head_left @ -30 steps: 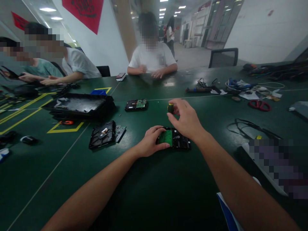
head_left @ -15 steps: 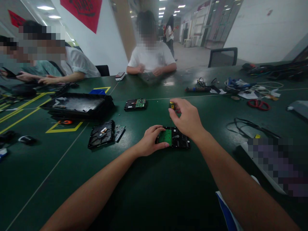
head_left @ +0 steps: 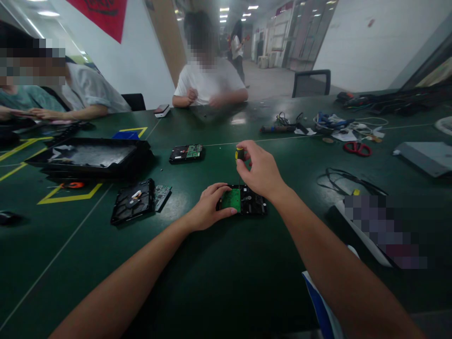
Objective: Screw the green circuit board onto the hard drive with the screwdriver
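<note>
A black hard drive with a green circuit board lies flat on the dark green table. My left hand grips its left end, thumb along the near edge and fingers over the far edge. Above the drive, my right hand pinches the yellow and black handle of a screwdriver. The screwdriver stands upright, its thin shaft reaching down to the board's right edge; the tip is too small to make out. Left of my hands lies another black drive beside a detached circuit board.
A third hard drive lies farther back. Black trays are stacked at the left. Red scissors, cables and a soldering-iron-like tool lie to the right. Across the table sits a person in a white shirt.
The whole view has shifted, so things appear farther left. Both hands keep their places on the drive and screwdriver; the handle now shows more of its yellow side.
</note>
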